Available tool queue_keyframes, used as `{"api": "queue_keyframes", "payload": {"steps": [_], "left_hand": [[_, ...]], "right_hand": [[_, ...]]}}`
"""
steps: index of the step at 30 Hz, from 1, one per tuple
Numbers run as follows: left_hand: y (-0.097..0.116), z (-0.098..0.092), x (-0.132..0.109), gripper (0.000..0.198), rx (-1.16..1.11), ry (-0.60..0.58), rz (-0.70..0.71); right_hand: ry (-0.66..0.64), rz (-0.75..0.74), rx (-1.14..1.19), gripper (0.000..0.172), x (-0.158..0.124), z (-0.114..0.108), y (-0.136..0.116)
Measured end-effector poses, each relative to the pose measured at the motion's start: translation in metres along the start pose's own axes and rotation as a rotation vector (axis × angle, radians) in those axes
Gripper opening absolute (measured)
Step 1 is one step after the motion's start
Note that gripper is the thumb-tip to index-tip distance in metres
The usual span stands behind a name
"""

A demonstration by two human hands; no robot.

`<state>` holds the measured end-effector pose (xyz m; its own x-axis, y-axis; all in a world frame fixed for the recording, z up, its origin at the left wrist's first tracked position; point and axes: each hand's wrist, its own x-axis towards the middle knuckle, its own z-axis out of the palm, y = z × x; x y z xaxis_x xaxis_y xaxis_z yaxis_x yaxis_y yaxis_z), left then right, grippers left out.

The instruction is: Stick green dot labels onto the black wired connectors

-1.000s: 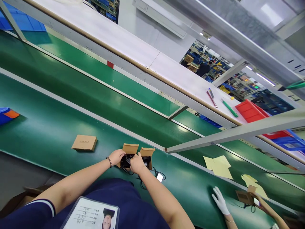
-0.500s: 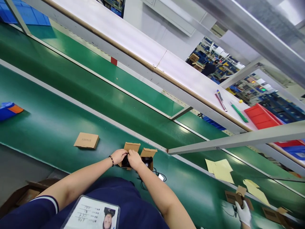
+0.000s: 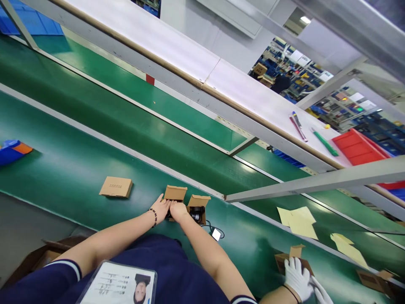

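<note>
Both my hands work at an open cardboard box [image 3: 176,193] in front of my body, its lid flap raised behind my fingers. My left hand [image 3: 160,208] grips the box's left side, one finger standing off from the others. Curled over the front of the opening, my right hand [image 3: 178,211] has its fingertips pointing inside. What lies under those fingertips is hidden. Just right of it stands a second open box [image 3: 200,201] holding a black device [image 3: 196,213]. A black cable with a white tag [image 3: 216,234] lies beside that box.
A closed cardboard box [image 3: 116,187] sits to the left, with a blue and orange bin [image 3: 15,151] farther left. Yellow sheets [image 3: 297,220] lie to the right. A co-worker's gloved hands [image 3: 297,278] are at another open box [image 3: 280,262]. A metal post [image 3: 303,185] slants across the right.
My fingers have moved lower into the box, and the dark item seen between them is now mostly covered. The co-worker's gloved hand has moved left with their box; a second glove shows.
</note>
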<state>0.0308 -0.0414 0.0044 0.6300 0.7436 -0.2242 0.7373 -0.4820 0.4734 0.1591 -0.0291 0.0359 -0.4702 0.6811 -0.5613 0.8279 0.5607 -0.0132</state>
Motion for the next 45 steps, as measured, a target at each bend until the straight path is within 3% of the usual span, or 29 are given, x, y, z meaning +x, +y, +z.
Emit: {"api": "queue_keyframes", "payload": {"steps": [7,12,15,17,20,26,32,36,40,42,45], "left_hand": [[-0.012,-0.009,0.01,0.048,0.001,-0.071,0.125],[-0.014,-0.019,0.001,0.055,0.058,-0.1,0.156],[-0.015,-0.022,-0.015,0.052,0.065,0.011,0.236],[-0.015,-0.018,-0.027,0.044,0.063,0.056,0.276],[-0.011,-0.003,-0.036,0.039,0.137,0.005,0.288],[-0.002,0.03,-0.02,0.042,0.301,-0.086,0.172],[-0.013,0.03,-0.012,0.034,0.349,-0.108,0.205],[-0.022,0.022,-0.024,0.032,0.37,-0.099,0.248],[-0.029,0.016,-0.041,0.033,0.378,-0.082,0.262],[-0.03,0.015,-0.048,0.034,0.393,-0.065,0.257],[-0.03,0.014,-0.055,0.035,0.433,-0.041,0.248]], "right_hand": [[0.034,-0.111,-0.002,0.028,-0.052,0.005,-0.007],[0.047,-0.133,-0.005,0.023,-0.037,-0.001,-0.002],[0.073,-0.061,-0.035,0.021,-0.024,-0.005,0.008],[0.093,-0.005,-0.056,0.023,-0.018,-0.007,0.01],[0.078,0.034,-0.079,0.025,-0.012,-0.008,0.002],[-0.009,0.011,-0.098,0.029,-0.004,0.001,-0.022],[-0.016,0.068,0.019,0.022,0.0,-0.006,-0.011],[0.157,0.16,0.154,0.024,-0.05,-0.01,0.03],[0.26,0.466,0.223,0.035,-0.135,0.017,0.069],[0.225,0.584,0.245,0.036,-0.167,0.041,0.07],[0.133,0.608,0.291,0.028,-0.186,0.078,0.048]]}}
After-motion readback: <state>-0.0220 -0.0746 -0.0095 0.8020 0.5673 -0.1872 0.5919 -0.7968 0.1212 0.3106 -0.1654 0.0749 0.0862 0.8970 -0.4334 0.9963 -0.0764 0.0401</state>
